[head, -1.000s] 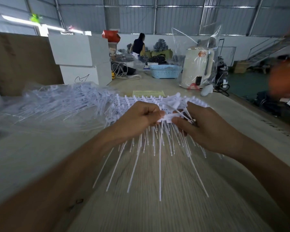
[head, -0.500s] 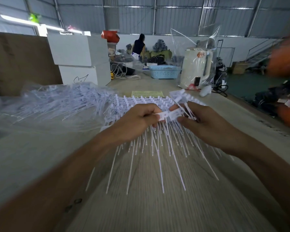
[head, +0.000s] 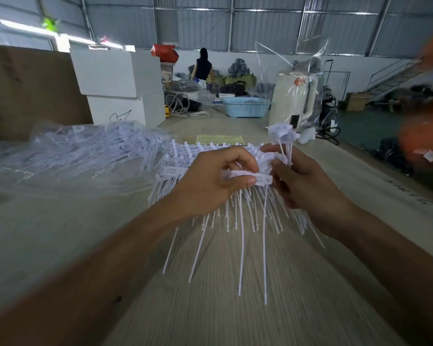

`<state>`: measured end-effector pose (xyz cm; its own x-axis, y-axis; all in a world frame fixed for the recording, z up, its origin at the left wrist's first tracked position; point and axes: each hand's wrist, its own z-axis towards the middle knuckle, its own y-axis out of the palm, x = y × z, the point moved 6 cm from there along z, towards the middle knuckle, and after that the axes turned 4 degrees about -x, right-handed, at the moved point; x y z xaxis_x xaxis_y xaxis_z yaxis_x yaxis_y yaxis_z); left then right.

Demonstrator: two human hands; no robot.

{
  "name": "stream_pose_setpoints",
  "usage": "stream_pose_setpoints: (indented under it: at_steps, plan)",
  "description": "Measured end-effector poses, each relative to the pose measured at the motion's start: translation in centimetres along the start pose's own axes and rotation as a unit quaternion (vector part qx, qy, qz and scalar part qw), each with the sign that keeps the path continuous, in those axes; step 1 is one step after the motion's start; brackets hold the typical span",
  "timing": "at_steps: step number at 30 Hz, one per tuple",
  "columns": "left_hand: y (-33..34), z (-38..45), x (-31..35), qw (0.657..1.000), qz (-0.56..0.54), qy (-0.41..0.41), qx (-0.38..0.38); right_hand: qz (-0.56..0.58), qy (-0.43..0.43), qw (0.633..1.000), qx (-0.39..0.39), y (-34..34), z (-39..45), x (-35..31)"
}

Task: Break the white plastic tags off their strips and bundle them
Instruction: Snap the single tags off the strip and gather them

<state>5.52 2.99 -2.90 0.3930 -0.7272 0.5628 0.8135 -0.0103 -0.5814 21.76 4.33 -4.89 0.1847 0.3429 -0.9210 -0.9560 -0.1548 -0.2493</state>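
My left hand [head: 214,182] pinches a white plastic tag [head: 245,176] still on its strip [head: 203,149], thumb on top of the tag's flat head. Long thin white tails [head: 240,245] hang from the strip over the wooden table [head: 210,308]. My right hand [head: 303,181] grips a small bundle of loose tags [head: 281,132] whose heads stick up above my fingers, and its fingertips touch the end of the pinched tag. More strips lie under and behind both hands.
A clear bag with a heap of white tag strips [head: 80,151] lies to the left. Behind stand white boxes [head: 115,86], a blue basket [head: 245,107], a white appliance in plastic wrap [head: 295,98] and a yellow paper [head: 220,139]. A person [head: 203,64] stands far back.
Both hands have risen slightly and come closer together. The bundle in my right hand now stands more upright, and my left thumb has slid along the tag toward the right hand.
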Motion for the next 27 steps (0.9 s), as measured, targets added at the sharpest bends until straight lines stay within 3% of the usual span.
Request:
stream_pose_setpoints:
  at_steps: [4, 11, 18, 22, 25, 27]
  plan:
    - [-0.2, 0.0, 0.0, 0.999, -0.006, 0.009, 0.031, 0.038, 0.020, 0.999, 0.006, -0.7, 0.1, -0.1]
    - [-0.8, 0.1, 0.1, 0.996, 0.001, 0.019, 0.083, 0.171, 0.079, 0.981, -0.051, 0.3, -0.1, 0.3]
    - [-0.8, 0.4, -0.1, 0.998, 0.017, 0.024, 0.056, 0.101, 0.064, 0.989, -0.091, 1.0, -0.5, 0.1]
    - [-0.9, 0.2, -2.3, 0.997, 0.019, -0.068, 0.014, 0.092, 0.061, 0.991, -0.071, 0.7, -0.6, -0.4]
    - [-1.1, 0.2, -2.7, 0.996, 0.027, -0.081, 0.008, 0.031, 0.040, 0.997, -0.065, 0.8, -0.8, -0.7]
    - [-1.2, 0.4, -2.6, 0.996, -0.010, -0.090, 0.018, -0.068, -0.017, 0.996, -0.055, 0.8, -0.9, -1.3]
